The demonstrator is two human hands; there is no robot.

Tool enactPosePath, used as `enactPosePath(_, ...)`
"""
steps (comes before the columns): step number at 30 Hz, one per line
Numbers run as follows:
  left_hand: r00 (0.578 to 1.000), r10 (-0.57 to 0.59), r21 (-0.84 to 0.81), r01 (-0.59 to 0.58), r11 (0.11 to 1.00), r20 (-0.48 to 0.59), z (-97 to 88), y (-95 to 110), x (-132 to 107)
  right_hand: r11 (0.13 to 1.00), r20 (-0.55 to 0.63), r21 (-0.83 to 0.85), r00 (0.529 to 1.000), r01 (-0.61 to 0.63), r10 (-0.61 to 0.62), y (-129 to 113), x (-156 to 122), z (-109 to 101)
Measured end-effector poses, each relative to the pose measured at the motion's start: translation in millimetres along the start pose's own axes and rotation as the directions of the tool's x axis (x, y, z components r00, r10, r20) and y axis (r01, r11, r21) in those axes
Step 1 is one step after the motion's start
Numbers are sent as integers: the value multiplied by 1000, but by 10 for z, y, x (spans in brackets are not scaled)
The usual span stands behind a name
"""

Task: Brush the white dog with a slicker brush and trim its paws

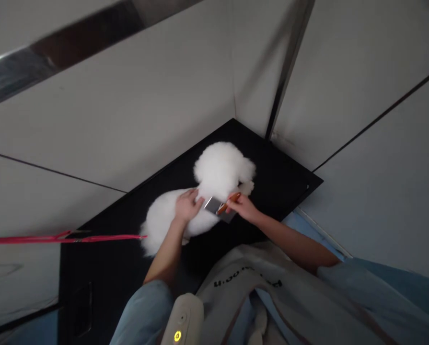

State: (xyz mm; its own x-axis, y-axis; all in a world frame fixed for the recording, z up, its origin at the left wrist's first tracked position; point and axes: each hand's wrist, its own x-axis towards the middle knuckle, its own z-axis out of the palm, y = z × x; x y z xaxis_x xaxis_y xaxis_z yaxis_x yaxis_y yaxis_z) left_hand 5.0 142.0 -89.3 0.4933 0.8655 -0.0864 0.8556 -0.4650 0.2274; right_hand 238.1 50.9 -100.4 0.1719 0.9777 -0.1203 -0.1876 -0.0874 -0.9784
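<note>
A small fluffy white dog (214,182) stands on a black grooming table (279,177) set in a corner. My left hand (186,205) rests on the dog's back with its fingers curled into the fur. My right hand (242,207) grips the orange handle of a slicker brush (219,209), whose metal head lies against the dog's side near the neck.
Grey walls close in behind and to the right of the table. A metal pole (288,67) rises from the table's far corner. A red leash (66,237) stretches in from the left. A pale device with a lit yellow button (181,322) hangs at my chest, over a grey apron.
</note>
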Motion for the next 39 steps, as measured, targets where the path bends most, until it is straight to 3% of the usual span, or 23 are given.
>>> enactPosePath(2,1000,-19,-34,20,999,20,-41,-78,117,997,-194,67,981,34,-21,94,-73,-4)
enactPosePath(4,996,-57,-30,59,998,70,-56,-117,232,991,-386,77,920,113,-75,183,-159,47)
enactPosePath(6,985,-98,-32,104,994,141,-53,-123,345,992,-274,86,960,91,-64,267,-265,182)
enactPosePath(7,978,-115,-42,124,991,175,-48,-121,398,994,-131,101,991,38,-25,305,-314,262)
enactPosePath(9,967,-134,-74,152,986,215,-30,-119,491,989,112,128,992,-75,61,364,-374,378)
enactPosePath(10,965,-137,-87,161,983,225,-19,-121,527,985,132,141,988,-101,82,382,-382,390)
enactPosePath(12,972,-129,-107,152,983,199,4,-132,580,986,-25,156,997,-62,67,402,-382,327)
enactPosePath(15,999,-42,-128,37,991,-34,18,-122,589,994,-292,76,955,81,-56,443,-442,196)
enactPosePath(16,989,-3,-139,-17,990,-147,13,-100,561,994,-266,48,961,95,-79,469,-482,190)
enactPosePath(18,935,35,-174,-101,980,-352,0,-17,428,998,-29,17,998,52,-52,521,-546,227)
enactPosePath(20,877,26,-213,-145,966,-480,16,103,180,1000,187,11,982,-19,17,538,-542,240)
enactPosePath(21,859,32,-214,-163,963,-511,49,167,23,999,189,22,982,-30,26,521,-512,208)
enactPosePath(22,852,64,-192,-190,963,-520,100,227,-139,999,110,42,994,-13,8,489,-473,145)
enactPosePath(24,874,187,-98,-256,962,-449,242,318,-418,993,-163,61,983,98,-86,403,-403,-30)
enactPosePath(26,909,173,19,-179,984,-380,379,347,-542,979,-329,7,925,203,-189,343,-390,-166)
enactPosePath(27,925,135,59,-122,991,-355,421,333,-531,975,-317,-36,923,219,-219,336,-404,-188)
enactPosePath(28,939,87,83,-63,995,-334,437,302,-476,975,-226,-78,949,208,-220,347,-424,-173)
enactPosePath(30,961,17,92,9,996,-278,393,200,-283,976,98,-164,987,146,-131,399,-446,-69)
enactPosePath(32,981,17,83,-1,997,-196,288,73,-69,970,295,-223,955,98,-29,445,-415,49)
enactPosePath(33,986,35,78,-22,997,-164,235,12,19,970,280,-227,960,84,-18,452,-388,85)
enactPosePath(35,988,71,69,-62,996,-137,159,-85,141,973,98,-213,993,90,-70,437,-350,99)
enactPosePath(37,988,84,66,-76,995,-133,131,-135,216,964,-77,-230,985,134,-155,414,-370,85)
enactPosePath(39,991,62,71,-54,996,-118,126,-135,287,940,-92,-289,972,182,-217,413,-420,110)
